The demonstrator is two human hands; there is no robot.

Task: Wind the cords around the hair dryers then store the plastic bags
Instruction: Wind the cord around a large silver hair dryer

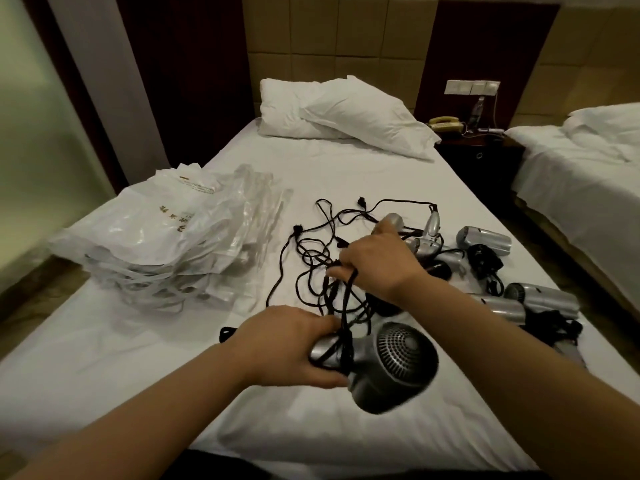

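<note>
A wide bed with a white sheet (346, 174) fills the room's centre, and two white pillows (339, 116) lie at its head against a padded beige headboard (329, 39). On the right a dark nightstand (481, 150) carries a yellow telephone (445, 124) and a clear bottle (478, 110), under a white switch panel (471, 87); a second white bed (581, 161) stands beyond it.

The left hand (287, 344) grips the handle of a silver hair dryer with a dark round grille (391, 365), held just above the sheet. The right hand (377, 265) pinches a loop of its black cord (346, 299), which goes down to the handle. More loose black cords (318, 237) lie tangled on the sheet, and several silver hair dryers (485, 239) lie at the right edge.

A pile of clear plastic bags (166, 244) sits on the left side. The top bag has dark printed characters, too blurred to read.
</note>
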